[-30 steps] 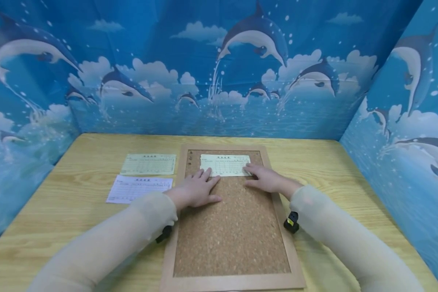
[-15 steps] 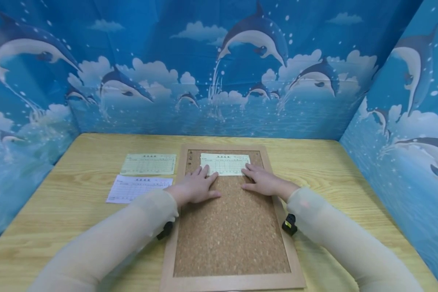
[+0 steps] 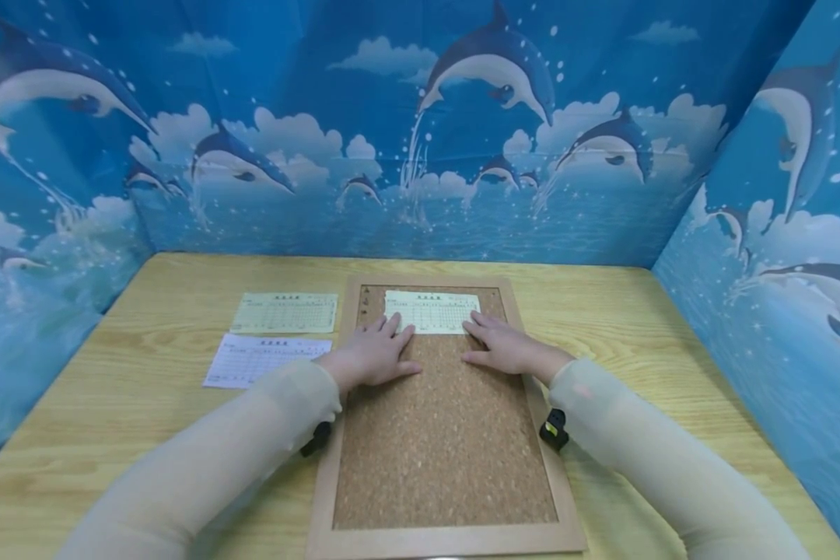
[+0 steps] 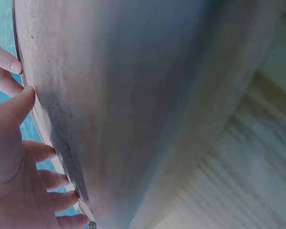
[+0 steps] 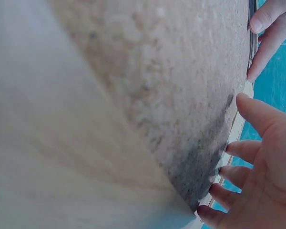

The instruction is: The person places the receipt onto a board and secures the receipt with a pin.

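A pale green printed slip (image 3: 430, 313) lies near the top of a wood-framed cork board (image 3: 448, 451). My left hand (image 3: 376, 354), its fingers spread and straight, rests on the slip's lower left corner and the cork beside it. At the slip's lower right corner, the fingertips of my right hand (image 3: 507, 346) touch the paper, also extended. In the left wrist view, the left hand (image 4: 24, 167) shows its palm side, with fingertips against the board. The right wrist view has the right hand (image 5: 257, 167) in a like pose, fingertips on the cork surface.
Left of the board, another green slip (image 3: 285, 313) lies on the wooden table (image 3: 112, 435) above a lilac slip (image 3: 262, 362). Several small dark pins (image 3: 365, 302) stand in the board's upper left corner. A dolphin-print curtain (image 3: 308, 210) encloses the back and sides.
The green slip on the board has shifted very slightly upward. My left hand has slid a little up and left, and my right hand a little to the left.
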`<state>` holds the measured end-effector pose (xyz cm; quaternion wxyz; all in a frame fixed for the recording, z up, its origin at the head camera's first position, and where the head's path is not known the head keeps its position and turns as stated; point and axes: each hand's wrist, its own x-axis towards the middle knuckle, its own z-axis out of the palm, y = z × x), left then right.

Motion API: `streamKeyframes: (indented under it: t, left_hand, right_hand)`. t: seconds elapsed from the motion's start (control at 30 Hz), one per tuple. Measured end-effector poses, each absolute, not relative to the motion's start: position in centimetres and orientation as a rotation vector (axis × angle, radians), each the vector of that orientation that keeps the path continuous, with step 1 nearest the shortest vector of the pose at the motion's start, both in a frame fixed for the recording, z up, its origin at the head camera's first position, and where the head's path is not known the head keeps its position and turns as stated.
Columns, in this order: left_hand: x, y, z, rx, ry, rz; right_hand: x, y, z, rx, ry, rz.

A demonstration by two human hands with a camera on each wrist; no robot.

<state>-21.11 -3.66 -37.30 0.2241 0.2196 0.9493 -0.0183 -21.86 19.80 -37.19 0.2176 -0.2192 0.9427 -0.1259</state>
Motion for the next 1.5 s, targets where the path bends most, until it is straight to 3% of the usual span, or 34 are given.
streamKeyframes:
  t: [0.8,1.5]
  left_hand:
    - [-24.4,-3.4,-37.5,0.453,2.639,0.150]
    - [-22.6,-3.2,-36.6,0.550,2.593,0.085]
  right_hand:
    - [-21.7,19.7,-37.5,-0.622,2.624,-0.335]
    - [-21.5,19.6,-36.9,-0.610,2.620,-0.308]
